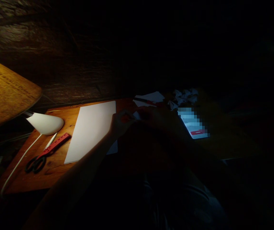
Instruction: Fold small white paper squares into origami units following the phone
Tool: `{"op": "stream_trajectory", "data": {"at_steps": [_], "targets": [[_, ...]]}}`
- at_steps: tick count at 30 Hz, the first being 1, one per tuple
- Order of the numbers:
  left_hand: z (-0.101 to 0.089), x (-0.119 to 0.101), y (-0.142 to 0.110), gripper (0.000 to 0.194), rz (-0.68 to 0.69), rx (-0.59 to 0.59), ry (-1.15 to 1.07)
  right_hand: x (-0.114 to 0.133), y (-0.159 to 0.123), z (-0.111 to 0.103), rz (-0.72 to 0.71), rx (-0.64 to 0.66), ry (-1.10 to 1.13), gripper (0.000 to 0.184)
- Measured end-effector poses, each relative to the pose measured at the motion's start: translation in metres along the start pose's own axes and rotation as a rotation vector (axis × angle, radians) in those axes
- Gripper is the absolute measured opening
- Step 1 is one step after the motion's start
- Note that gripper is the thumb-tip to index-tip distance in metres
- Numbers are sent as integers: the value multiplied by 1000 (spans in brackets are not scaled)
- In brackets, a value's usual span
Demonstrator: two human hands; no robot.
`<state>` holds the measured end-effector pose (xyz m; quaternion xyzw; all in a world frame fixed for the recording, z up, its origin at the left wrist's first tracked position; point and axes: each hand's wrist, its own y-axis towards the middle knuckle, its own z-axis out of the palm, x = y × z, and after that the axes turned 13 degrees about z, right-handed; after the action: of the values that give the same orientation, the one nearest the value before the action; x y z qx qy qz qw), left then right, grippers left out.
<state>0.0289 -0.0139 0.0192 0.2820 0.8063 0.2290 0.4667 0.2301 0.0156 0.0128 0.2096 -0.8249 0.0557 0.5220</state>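
Over the middle of the wooden table, a small piece of white paper is held between my two hands. My left hand is closed, its fingertips at the left side of the paper. Across from it, my right hand lies in deep shadow with its fingers at the paper's other side; their exact grip is hard to make out. Just left of my left hand lies a stack of white sheets. Behind my hands are some loose paper pieces with a dark and red pen-like tool across them.
A white lamp with a yellow shade stands at the left, its white cord trailing forward. Scissors and a red perforated strip lie near it. At right are a lit phone and several small folded papers.
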Motion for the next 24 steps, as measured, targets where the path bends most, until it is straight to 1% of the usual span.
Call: {"op": "stream_trajectory", "data": {"at_steps": [3, 5, 7, 9, 11, 15, 17, 20, 24], "targets": [[1, 0, 0, 15, 4, 11, 43, 3, -1, 2, 30, -7, 61, 22], [2, 3, 0, 15, 1, -3, 58, 5, -1, 3, 62, -23, 68, 11], [4, 8, -1, 17, -2, -35, 62, 5, -1, 4, 78, -20, 84, 6], [6, 13, -2, 23, -11, -67, 45, 3, 1, 5, 83, -5, 138, 7], [8, 16, -2, 26, -46, -53, -3, -1, 3, 6, 88, -5, 190, 11], [8, 17, -2, 19, -142, 85, -116, -6, 5, 5, 87, -11, 230, 17], [7, 14, -2, 20, -169, 112, -160, -6, 5, 4, 108, 19, 259, 20], [7, 12, -1, 22, -200, 71, -222, -4, 5, 3, 146, 59, 289, 24], [8, 13, -1, 26, -229, -6, -284, -4, 5, 4, 134, 45, 229, 31]]}}
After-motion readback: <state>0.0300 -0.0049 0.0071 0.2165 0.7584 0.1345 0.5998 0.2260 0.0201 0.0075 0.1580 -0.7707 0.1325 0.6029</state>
